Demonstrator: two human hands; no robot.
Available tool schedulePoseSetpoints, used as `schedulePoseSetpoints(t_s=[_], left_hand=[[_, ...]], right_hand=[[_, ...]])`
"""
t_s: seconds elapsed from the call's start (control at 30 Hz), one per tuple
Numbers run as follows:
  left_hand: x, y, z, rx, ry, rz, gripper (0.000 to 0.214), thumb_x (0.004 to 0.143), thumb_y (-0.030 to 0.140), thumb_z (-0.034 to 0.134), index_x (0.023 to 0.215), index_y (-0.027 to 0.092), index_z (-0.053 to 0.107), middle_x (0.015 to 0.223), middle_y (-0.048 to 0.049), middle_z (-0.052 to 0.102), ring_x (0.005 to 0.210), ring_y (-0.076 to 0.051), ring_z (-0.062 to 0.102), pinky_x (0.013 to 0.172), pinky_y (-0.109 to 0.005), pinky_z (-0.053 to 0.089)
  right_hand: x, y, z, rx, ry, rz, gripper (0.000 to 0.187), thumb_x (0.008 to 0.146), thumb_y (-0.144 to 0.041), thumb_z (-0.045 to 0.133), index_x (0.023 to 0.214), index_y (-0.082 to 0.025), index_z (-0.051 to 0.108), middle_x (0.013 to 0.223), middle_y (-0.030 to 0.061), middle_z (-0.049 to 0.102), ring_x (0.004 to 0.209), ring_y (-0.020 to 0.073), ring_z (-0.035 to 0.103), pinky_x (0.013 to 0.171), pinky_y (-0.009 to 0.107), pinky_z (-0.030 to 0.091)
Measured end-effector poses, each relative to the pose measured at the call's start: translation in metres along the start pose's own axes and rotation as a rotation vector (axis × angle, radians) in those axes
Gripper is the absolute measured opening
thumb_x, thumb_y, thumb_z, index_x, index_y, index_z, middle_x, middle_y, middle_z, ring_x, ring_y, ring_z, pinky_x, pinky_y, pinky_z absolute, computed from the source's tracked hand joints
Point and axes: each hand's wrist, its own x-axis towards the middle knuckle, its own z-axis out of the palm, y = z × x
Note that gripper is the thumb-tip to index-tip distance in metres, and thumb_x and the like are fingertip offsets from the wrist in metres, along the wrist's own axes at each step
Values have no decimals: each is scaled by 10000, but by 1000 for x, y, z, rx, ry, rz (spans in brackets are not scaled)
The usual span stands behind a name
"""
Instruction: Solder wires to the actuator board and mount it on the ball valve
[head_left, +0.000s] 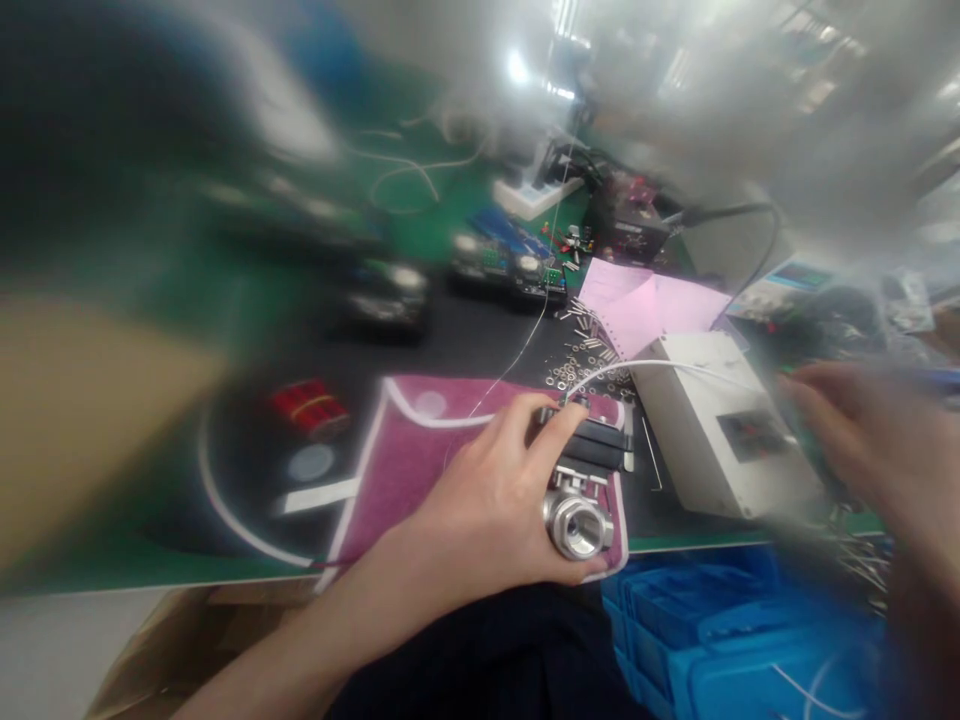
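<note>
My left hand (502,490) is wrapped round an electric ball valve, a black box-like actuator (592,445) on top of a silvery threaded valve body (577,525). It rests on a purple cloth (405,460) with pale edging, near the front of the bench. From the actuator's far end a white cable (660,363) arcs right toward the fingertips of my right hand (855,420). That hand is raised and smeared by motion; its fingers look closed on the cable.
Right of the cloth sits a pale box (720,430) with a dark window. Loose nuts and pins (585,350) lie beyond, near pink papers (630,300). A red bundle (310,405) lies to the left. Circuit modules (510,270) stand farther back. Blue bins (720,630) are below the bench edge.
</note>
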Motion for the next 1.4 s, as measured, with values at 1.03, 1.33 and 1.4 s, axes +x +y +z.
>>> schedulePoseSetpoints(t_s=[1.03, 1.33, 1.4], left_hand=[[14, 10, -13, 87, -76, -18, 1183, 603, 610, 935, 1564, 205, 375, 1425, -182, 504, 1195, -445, 680, 971, -591, 622], [12, 9, -13, 26, -71, -57, 1199, 534, 579, 963, 1548, 249, 416, 1419, -153, 516, 1271, -440, 631, 1047, -586, 584], [13, 10, -13, 16, -100, -82, 1235, 504, 565, 973, 1565, 267, 416, 1415, -143, 522, 1245, -427, 639, 1046, -571, 584]], right_hand=[[-64, -121, 46, 392, 26, -907, 356, 1006, -81, 630, 1337, -201, 682, 1108, 91, 648, 936, 189, 596, 756, 322, 501], [-42, -123, 14, 342, -25, -1002, 391, 996, -87, 638, 1370, -200, 661, 1154, 110, 703, 1025, 216, 633, 782, 331, 556], [-29, -124, 10, 393, -15, -943, 346, 993, -130, 681, 1326, -224, 676, 1127, 86, 711, 991, 198, 637, 771, 316, 552]])
